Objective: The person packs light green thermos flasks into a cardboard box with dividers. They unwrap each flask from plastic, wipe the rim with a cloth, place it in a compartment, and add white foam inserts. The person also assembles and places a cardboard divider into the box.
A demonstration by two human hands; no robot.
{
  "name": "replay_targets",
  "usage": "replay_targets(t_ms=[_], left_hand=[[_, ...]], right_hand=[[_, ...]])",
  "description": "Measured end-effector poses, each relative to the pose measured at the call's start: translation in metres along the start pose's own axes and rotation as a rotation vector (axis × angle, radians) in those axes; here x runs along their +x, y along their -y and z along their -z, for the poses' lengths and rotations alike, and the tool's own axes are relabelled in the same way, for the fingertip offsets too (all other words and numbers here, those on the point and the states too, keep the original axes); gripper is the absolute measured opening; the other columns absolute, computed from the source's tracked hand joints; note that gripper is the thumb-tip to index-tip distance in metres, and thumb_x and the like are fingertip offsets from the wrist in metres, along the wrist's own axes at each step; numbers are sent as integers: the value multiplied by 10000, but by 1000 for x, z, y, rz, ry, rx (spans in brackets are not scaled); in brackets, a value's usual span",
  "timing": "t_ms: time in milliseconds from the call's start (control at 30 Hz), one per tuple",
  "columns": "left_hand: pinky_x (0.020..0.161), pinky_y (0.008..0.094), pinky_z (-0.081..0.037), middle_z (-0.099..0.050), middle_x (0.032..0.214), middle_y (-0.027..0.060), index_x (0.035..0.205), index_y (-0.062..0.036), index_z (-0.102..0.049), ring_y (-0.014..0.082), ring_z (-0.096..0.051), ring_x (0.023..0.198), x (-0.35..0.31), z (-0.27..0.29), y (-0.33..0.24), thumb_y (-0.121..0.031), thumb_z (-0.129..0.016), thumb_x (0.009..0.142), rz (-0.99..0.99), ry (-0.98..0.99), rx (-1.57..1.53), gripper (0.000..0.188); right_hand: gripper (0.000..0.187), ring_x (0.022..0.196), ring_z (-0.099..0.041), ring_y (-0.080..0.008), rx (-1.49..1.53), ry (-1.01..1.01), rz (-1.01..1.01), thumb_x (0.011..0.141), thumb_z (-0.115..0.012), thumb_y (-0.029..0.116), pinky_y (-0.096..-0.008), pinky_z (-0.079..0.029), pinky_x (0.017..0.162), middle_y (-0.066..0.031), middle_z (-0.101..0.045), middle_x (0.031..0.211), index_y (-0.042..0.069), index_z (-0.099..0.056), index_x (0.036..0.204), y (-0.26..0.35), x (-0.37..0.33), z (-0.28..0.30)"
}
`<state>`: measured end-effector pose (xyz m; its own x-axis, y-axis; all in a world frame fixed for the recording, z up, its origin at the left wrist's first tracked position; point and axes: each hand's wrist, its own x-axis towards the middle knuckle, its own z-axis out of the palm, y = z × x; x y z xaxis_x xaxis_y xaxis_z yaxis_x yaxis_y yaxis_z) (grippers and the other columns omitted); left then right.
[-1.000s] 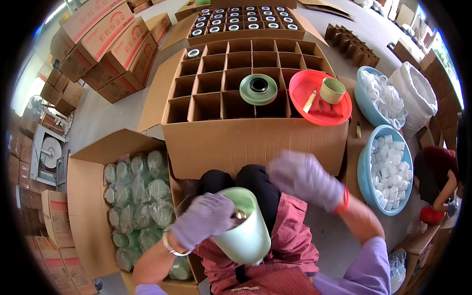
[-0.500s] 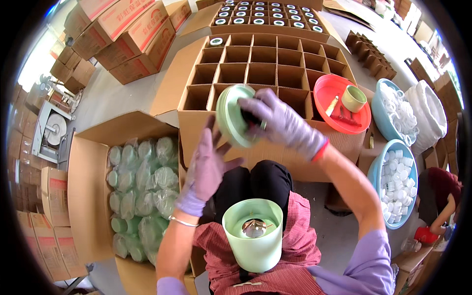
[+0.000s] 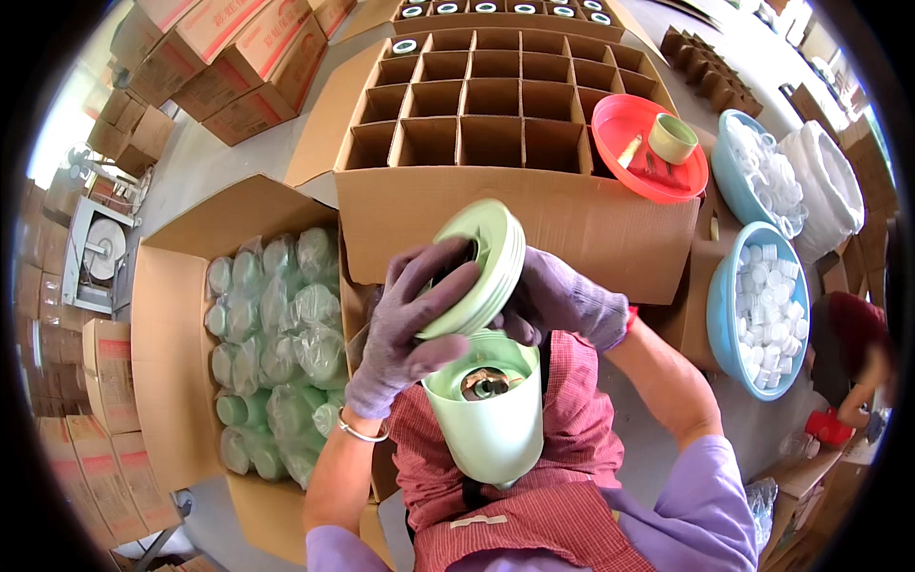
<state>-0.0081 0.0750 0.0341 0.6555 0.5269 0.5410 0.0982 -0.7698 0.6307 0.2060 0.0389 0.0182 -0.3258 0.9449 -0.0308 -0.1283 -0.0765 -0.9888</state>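
My left hand [image 3: 416, 303], in a grey-purple glove, grips a pale green threaded ring-shaped lid [image 3: 493, 281] by its left side, fingers reaching over its opening. Closed against the lid's right side is my gloved right hand [image 3: 572, 303]; some of its fingers are hidden behind the lid. The lid is tilted, just above a pale green cylindrical container [image 3: 484, 429]. That container stands on my lap, its threaded rim upward, and a shiny, mirror-like round piece [image 3: 486, 383] shows inside.
A divided carton [image 3: 515, 214] stands ahead, with a red basin [image 3: 658, 181] on its right corner. Left is a carton of plastic-wrapped green containers [image 3: 276, 353]. Blue basins of white caps [image 3: 768, 319] and white rings [image 3: 768, 186] stand right. Another person [image 3: 853, 353] sits far right.
The lid has come down and nearer, above the container. My left hand has taken hold of it, and my right hand has moved down to its right side. The view has shifted slightly.
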Motion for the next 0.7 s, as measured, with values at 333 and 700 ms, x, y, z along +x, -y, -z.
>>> replay_targets(t_ms=[333,700], left_hand=[[967,436,-454,-624,1190,168,1193,-24,-625,370,-560,1124,-39,0,-10,-441,-638,865,142,385,-213,531],[997,434,-402,-533,1236,206,1298,28,-484,367,-525,1147,-70,-8,-53,-454,-557,895,284,257,36,633]], right_hand=[[271,964,-612,-216,-346,-156,135,939,-567,174,-318,-496,841,-131,-631,1018,-19,-612,1124,-7,-33,-4],[586,1213,-489,-330,-507,342,231,952,-508,410,-399,-380,1039,-205,-500,1310,-11,-437,1352,-32,-17,-29]])
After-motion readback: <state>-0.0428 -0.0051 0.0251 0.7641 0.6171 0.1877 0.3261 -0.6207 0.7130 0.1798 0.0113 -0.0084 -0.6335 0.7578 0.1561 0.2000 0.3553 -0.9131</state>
